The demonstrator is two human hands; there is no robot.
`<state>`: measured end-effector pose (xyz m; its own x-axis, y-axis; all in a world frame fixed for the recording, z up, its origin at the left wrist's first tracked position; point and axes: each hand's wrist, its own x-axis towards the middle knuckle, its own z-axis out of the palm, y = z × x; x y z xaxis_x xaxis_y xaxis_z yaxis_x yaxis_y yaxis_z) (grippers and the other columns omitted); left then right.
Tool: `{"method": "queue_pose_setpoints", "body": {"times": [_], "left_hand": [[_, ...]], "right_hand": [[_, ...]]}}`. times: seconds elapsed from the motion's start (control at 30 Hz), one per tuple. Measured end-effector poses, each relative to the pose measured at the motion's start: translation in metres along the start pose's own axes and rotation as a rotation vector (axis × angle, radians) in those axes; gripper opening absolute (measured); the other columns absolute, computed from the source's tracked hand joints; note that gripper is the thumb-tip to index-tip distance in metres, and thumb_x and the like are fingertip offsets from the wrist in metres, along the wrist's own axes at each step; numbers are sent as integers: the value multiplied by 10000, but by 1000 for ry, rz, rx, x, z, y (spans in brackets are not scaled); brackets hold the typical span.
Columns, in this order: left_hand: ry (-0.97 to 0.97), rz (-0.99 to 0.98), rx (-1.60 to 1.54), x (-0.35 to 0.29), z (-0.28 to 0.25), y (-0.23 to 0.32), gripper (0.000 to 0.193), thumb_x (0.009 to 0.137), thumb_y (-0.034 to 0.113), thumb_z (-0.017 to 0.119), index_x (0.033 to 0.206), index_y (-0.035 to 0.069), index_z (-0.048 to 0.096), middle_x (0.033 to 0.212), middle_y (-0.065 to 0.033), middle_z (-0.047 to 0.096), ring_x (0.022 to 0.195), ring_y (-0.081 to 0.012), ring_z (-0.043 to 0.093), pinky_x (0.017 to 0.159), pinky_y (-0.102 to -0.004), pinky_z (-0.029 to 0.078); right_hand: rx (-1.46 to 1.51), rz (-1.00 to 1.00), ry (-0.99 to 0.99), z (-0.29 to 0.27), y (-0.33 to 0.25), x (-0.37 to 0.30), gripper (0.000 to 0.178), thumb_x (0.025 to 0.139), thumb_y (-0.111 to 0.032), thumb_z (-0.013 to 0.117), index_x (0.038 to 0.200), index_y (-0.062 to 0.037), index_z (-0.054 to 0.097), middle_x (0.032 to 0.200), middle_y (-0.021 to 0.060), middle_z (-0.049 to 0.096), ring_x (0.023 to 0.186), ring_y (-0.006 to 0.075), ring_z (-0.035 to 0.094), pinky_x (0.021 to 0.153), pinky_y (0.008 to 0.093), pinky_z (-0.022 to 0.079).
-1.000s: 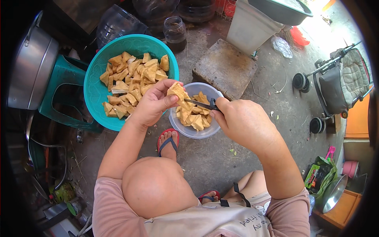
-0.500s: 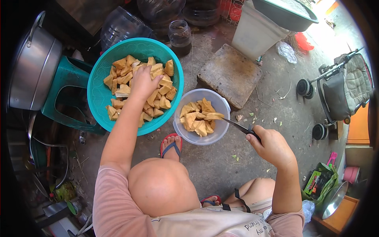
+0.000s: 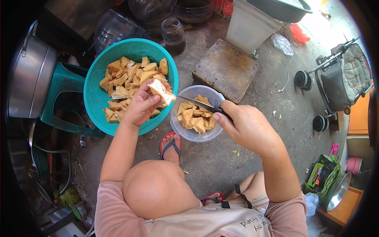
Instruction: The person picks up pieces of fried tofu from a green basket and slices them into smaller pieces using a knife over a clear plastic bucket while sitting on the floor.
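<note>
The right hand hides part of the knife; we cannot tell whether its tip touches the held piece. The left hand covers some of the heap in the basket from us. The top edge cuts off a grey tub.

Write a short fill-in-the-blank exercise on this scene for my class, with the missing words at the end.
1. The right hand holds a ____.
2. The left hand holds a piece of food whose bare inside is ____.
3. In this view, the basket stands to the ____ of the bowl.

Missing words: knife; white; left.
</note>
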<state>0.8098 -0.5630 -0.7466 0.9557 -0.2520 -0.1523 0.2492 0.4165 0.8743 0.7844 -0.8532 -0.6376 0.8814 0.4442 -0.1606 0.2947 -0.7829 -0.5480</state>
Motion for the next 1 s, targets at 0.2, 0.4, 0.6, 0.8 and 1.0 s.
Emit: {"method": "queue_pose_setpoints", "body": {"times": [0.2, 0.4, 0.6, 0.8, 1.0], "left_hand": [[61, -78, 345, -13, -15, 19, 436, 803, 126, 699, 1203, 58, 540, 1124, -60, 575, 1019, -120, 566, 838, -278, 501], [398, 33, 1594, -7, -51, 29, 363, 829, 210, 649, 1126, 7, 600, 1009, -104, 642, 960, -242, 611, 837, -351, 482], [446, 172, 1635, 76, -87, 1, 418, 804, 242, 672, 1151, 20, 603, 1078, -155, 618, 1014, -332, 586, 875, -399, 464], [391, -33, 1617, 63, -78, 14, 338, 772, 149, 709, 1054, 2, 596, 1053, -143, 602, 992, -276, 590, 868, -381, 470], [267, 147, 451, 34, -33, 11, 333, 871, 111, 644, 1176, 45, 528, 1100, -52, 597, 1028, -141, 586, 842, -272, 510]], "right_hand": [[-18, -42, 7, 2, -5, 3, 304, 917, -304, 531, 873, -5, 559, 682, 212, 610, 682, 399, 615, 624, 487, 483], [-44, 45, -80, 13, 11, -8, 289, 910, -288, 552, 856, -4, 558, 663, 218, 608, 678, 398, 620, 625, 478, 484], [-7, 99, -120, 14, 10, -8, 285, 907, -282, 559, 866, 1, 561, 675, 221, 612, 681, 395, 622, 629, 473, 483], [-4, 88, -77, 13, 19, -9, 286, 907, -283, 560, 874, 2, 558, 673, 221, 608, 679, 395, 619, 625, 476, 481], [-10, 67, -45, 5, 8, 3, 319, 916, -313, 543, 856, 0, 552, 674, 218, 606, 679, 400, 615, 622, 486, 477]]}}
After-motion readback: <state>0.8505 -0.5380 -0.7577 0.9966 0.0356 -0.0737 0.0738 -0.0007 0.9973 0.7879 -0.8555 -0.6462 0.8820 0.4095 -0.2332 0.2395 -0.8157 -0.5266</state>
